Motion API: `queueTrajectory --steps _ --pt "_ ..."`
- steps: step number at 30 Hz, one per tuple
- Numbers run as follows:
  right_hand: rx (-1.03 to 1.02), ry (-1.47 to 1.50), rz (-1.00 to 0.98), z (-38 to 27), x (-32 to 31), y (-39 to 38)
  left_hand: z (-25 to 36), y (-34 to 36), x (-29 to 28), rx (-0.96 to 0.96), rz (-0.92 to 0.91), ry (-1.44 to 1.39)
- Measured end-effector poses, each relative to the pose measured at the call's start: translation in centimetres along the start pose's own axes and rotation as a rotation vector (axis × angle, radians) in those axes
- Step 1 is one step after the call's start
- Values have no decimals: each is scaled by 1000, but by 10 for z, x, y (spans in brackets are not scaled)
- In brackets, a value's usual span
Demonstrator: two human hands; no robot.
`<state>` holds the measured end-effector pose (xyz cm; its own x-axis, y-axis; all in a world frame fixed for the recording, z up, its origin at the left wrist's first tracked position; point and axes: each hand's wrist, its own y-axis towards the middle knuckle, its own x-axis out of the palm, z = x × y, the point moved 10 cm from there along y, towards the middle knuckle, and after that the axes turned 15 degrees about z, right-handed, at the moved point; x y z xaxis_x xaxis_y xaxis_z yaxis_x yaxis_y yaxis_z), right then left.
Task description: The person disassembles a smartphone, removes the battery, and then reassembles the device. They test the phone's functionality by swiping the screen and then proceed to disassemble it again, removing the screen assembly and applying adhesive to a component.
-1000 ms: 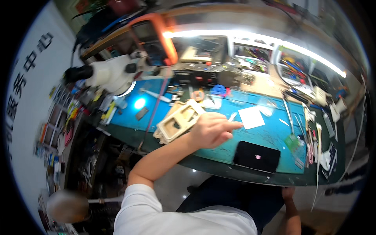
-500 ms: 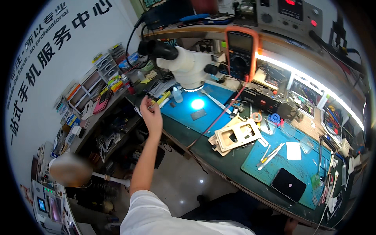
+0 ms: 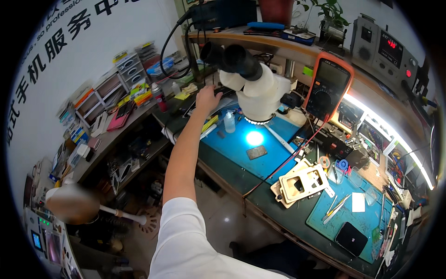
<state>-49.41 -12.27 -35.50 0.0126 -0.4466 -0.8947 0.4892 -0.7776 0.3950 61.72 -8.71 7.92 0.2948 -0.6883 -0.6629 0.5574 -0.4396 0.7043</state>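
Left hand: stretched over the far left of the bench, thumb standing off to the right; the other fingertips point away from me, so I cannot tell whether they are spread, narrowed or closed on something.
Right hand: hidden from where I look, its fingers too.
Microscope: white with black eyepieces, just right of the left hand, crowding that side.
Clear bottle: upright, between the forearm and the microscope's base of light.
Yellow slips: lying just left of the left hand.
Spray can: red, upright, farther left.
Grey plate: flat on the blue mat, just beside a bright spot of light.
Multimeter: orange-rimmed, propped right of the microscope; a red lead runs from it toward the bench's front edge.
Cream fixture: resting between the blue mat and a teal mat.
Phone: black, lying on the teal mat near a white square.
Bench: dark green, cluttered toward the back.
Shelf: above the bench, bearing a grey station with lit red digits and a red pot.
Side counter: along the left, stacked with small drawers and boxes.
Wall: white, with large dark lettering.
Floor: pale and shiny.
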Motion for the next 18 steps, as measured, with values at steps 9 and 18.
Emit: queueTrajectory --steps 9,18 --pt "279 126 -329 19 21 -7 -62 53 93 -88 -270 73" --pt "242 231 -42 6 14 10 -45 51 50 -50 235 -178"
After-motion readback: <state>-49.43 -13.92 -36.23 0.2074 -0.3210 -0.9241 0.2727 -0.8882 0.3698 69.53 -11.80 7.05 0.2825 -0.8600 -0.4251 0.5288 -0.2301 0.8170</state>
